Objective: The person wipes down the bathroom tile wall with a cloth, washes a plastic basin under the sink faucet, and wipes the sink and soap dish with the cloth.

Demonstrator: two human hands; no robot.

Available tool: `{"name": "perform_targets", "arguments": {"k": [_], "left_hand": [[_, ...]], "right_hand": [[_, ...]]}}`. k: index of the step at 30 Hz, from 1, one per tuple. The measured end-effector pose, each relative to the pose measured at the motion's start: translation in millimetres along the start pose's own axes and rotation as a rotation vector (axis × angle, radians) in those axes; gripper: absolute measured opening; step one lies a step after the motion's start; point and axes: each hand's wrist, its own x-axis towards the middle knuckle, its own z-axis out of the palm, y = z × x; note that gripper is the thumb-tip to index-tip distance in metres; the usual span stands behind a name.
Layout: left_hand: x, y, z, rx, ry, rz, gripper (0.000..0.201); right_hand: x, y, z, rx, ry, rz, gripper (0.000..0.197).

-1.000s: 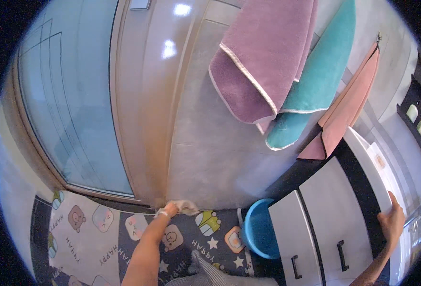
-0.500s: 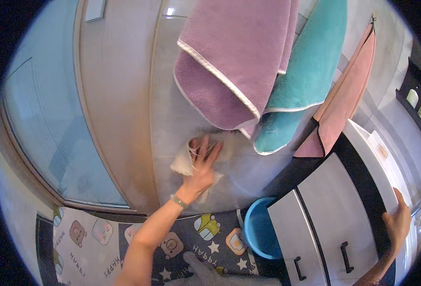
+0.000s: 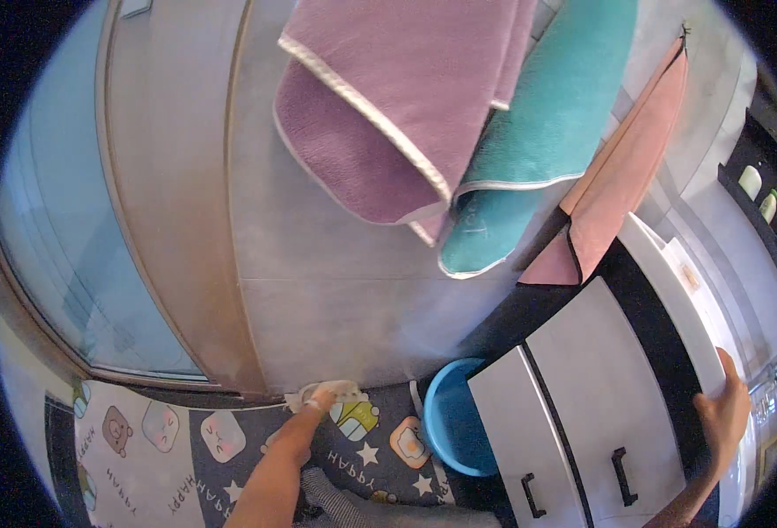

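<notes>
My left hand is low down, pressing a whitish cloth against the foot of the grey tiled wall, just where it meets the patterned mat. The fingers are small and partly lost in the cloth. On the far right, my right hand grips the edge of the white washbasin top, thumb on the near side and fingers over the rim. Below that top is a cabinet with white fronts and black handles.
Purple, teal and pink towels hang above my left arm. A blue basin stands beside the cabinet. At the left is a frosted door with a wooden frame. A black shelf holds bottles.
My left hand has moved down the wall with the cloth, from under the purple towel to the wall's foot. The view has shifted slightly; my right hand stays on the washbasin edge.
</notes>
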Motion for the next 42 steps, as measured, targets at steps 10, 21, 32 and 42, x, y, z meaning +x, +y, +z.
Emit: {"name": "perform_targets", "arguments": {"k": [10,21,32,42], "left_hand": [[59.0,-164.1,-293.5,-0.516,0.292,-0.985,0.029],[244.6,-180.4,-269.2,-0.242,0.822,-0.454,0.048],[51.7,0.7,-40.9,-0.574,-0.078,-0.275,0.032],[-83.6,-173.2,-281.8,-0.556,0.209,-0.886,0.037]], "right_hand": [[-8.6,3.9,2.5,-0.023,0.083,0.015,0.071],[-7.9,-8.3,0.0,-0.014,0.063,-0.022,0.071],[-5.7,-5.6,0.9,-0.122,0.088,0.04,0.073],[-6.9,4.8,6.5,-0.084,0.021,0.089,0.076]]}}
